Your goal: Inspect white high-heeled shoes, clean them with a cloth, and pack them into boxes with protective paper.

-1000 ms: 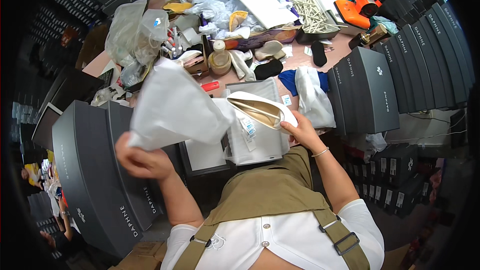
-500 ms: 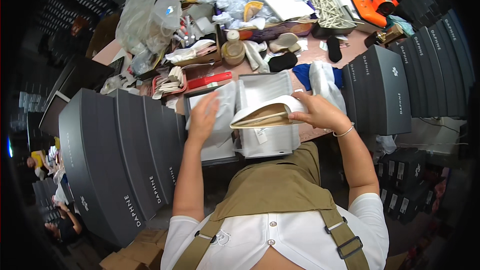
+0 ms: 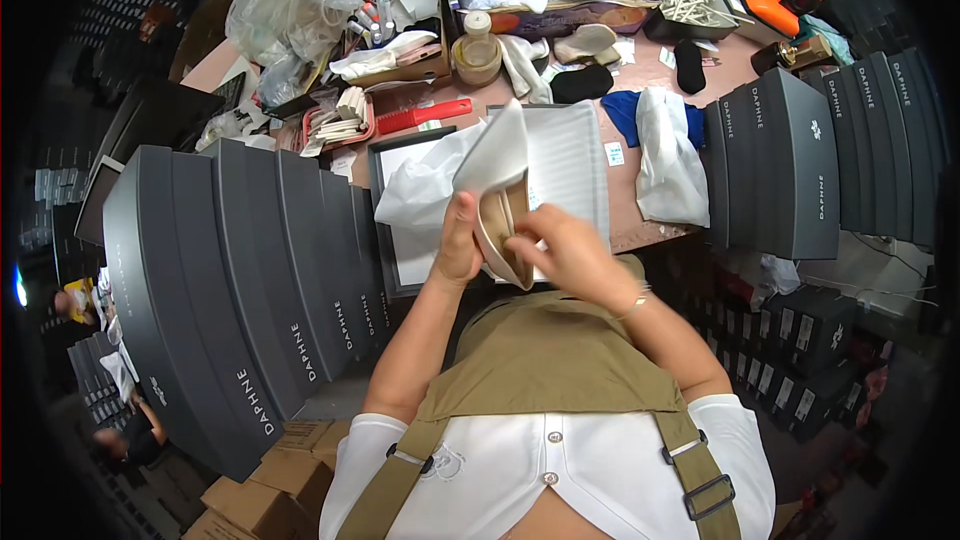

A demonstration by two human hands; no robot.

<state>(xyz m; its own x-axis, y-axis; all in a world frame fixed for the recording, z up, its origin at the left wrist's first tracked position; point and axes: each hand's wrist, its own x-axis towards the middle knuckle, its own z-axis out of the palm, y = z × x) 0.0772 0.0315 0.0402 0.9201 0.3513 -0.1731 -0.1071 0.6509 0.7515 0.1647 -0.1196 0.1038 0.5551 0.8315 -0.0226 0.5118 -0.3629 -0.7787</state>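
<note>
A white pointed-toe shoe (image 3: 503, 152) is tilted up over the box, its toe toward the far side of the table. My left hand (image 3: 460, 242) is closed around its left side, thumb along the edge. My right hand (image 3: 570, 258) reaches into the shoe's opening, fingertips pinched at the near end of a pale stick (image 3: 507, 208) lying inside. Beneath the shoe is an open grey shoebox (image 3: 386, 225) with white tissue paper (image 3: 425, 183) bunched in it. A white padded sheet (image 3: 578, 155) lies in the tray beside it, partly hidden by the shoe.
Stacked grey shoeboxes stand at left (image 3: 180, 300) and right (image 3: 765, 165). Behind lie a red comb-like tool (image 3: 425, 116), a basket of white sticks (image 3: 345, 120), a jar (image 3: 477, 52), black pads (image 3: 582, 84), a white cloth (image 3: 672, 160) and an orange tool (image 3: 765, 2).
The shoe has gone from my right hand to my left and turned from toe-left to toe-away. My right fingers have moved inside it. The view has shifted, lowering the table's far items out of sight.
</note>
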